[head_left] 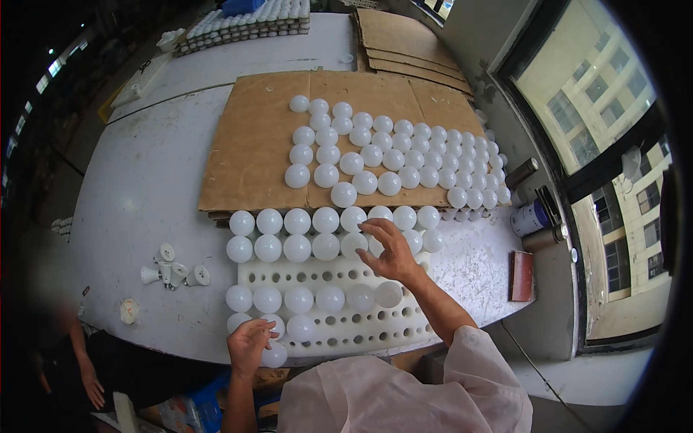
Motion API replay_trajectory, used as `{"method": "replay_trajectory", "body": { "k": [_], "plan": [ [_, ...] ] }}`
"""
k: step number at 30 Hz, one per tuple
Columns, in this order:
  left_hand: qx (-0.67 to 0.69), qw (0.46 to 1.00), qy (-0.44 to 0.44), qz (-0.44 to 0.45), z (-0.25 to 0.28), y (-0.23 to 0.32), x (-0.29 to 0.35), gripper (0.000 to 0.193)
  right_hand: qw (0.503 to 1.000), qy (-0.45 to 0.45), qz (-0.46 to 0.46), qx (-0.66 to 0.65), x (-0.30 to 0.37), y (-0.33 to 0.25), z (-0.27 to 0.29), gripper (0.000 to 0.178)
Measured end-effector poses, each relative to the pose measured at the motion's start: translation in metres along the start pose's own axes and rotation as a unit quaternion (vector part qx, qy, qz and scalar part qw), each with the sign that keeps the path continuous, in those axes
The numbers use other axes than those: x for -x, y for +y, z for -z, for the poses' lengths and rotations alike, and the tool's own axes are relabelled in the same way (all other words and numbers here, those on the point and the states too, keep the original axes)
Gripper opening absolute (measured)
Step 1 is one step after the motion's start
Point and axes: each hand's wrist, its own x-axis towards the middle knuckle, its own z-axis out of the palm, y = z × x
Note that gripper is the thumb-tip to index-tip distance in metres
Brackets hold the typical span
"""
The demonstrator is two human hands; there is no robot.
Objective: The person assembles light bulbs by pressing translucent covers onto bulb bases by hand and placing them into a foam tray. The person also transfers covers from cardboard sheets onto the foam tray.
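Head view — two hands: left hand (249, 345) gripping one white bulb (273, 353), right hand (390, 252) open over foam tray (339, 274).

Daylight enters from the large dark-framed window (588, 94) at the right and evenly lights the round white table (144, 180). Shadows are soft and short. The frosted white plastic bulb domes (390, 155) show mild glare. The left side is dim. Fisheye distortion bends straight edges; corners are vignetted black. Focus is sharp centrally.
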Motion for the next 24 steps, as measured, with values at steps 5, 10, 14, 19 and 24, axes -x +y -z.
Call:
{"method": "replay_trajectory", "body": {
  "k": [5, 10, 14, 19, 24],
  "plan": [
    [-0.048, 0.990, 0.133, -0.024, 0.041, 0.013, 0.006, 0.020, 0.943, -0.068, -0.091, 0.314, -0.101, 0.020, -0.054, 0.055],
    [-0.177, 0.933, 0.313, -0.031, 0.131, -0.019, -0.016, 0.028, 0.910, -0.161, -0.158, 0.347, -0.124, 0.043, -0.056, 0.063],
    [-0.360, 0.853, 0.378, -0.013, 0.211, -0.039, -0.052, 0.034, 0.907, -0.167, -0.198, 0.333, -0.133, 0.020, -0.054, 0.056],
    [-0.575, 0.702, 0.413, -0.080, 0.296, -0.063, -0.106, 0.034, 0.924, 0.037, -0.267, -0.272, -0.082, 0.022, -0.016, 0.053],
    [-0.363, 0.728, 0.561, 0.152, 0.343, -0.046, -0.158, 0.063, 0.787, 0.073, -0.304, -0.532, 0.001, -0.012, 0.004, 0.064]
  ]
}}
